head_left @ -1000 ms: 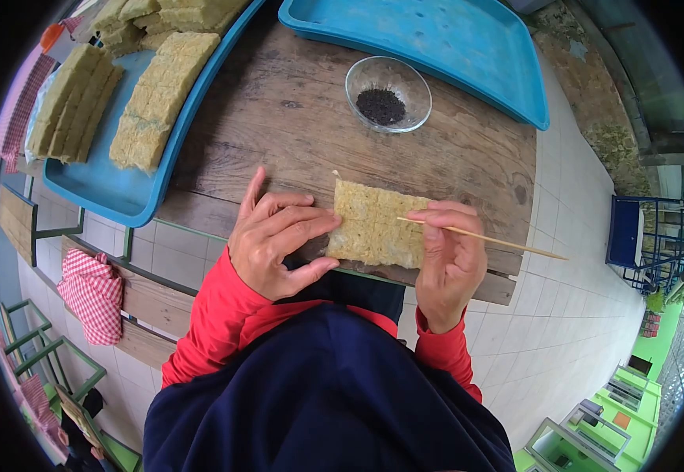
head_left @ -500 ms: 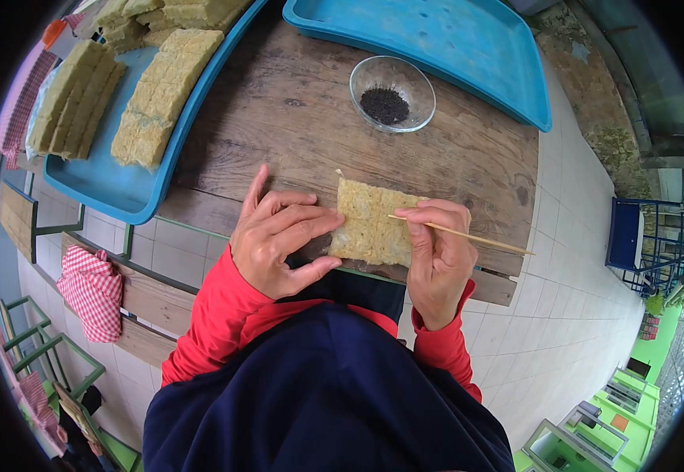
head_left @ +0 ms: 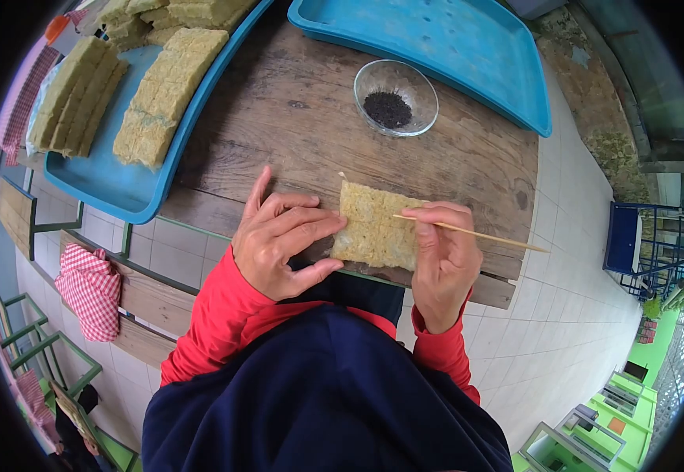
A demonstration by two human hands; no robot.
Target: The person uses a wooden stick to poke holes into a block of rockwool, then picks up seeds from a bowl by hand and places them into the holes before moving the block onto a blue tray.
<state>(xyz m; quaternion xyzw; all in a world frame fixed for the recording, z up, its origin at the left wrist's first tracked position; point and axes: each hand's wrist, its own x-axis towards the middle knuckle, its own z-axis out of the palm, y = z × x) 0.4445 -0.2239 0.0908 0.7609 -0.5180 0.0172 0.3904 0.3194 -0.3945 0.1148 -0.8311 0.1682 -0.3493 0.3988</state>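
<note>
A yellowish fibrous block (head_left: 373, 228) lies flat near the front edge of the wooden table. My left hand (head_left: 279, 236) has its fingers spread, with fingertips touching the block's left side. Between the thumb and fingers of my right hand (head_left: 446, 252) is a thin wooden stick (head_left: 499, 238), its tip over the upper right part of the block and its long end pointing right. Whether the tip touches the block I cannot tell. Beyond the block stands a glass bowl (head_left: 426, 96) with small black grains (head_left: 388, 109) in it.
A blue tray (head_left: 141, 193) at the left holds several more fibrous blocks (head_left: 173, 90). Another blue tray (head_left: 436, 39) lies at the back right. A checked red-and-white cloth (head_left: 90, 291) rests on a bench (head_left: 153, 301) at the lower left.
My right hand and the stick have shifted slightly to the right over the block. The whole view has also moved a little. My left hand keeps its place at the block's side.
</note>
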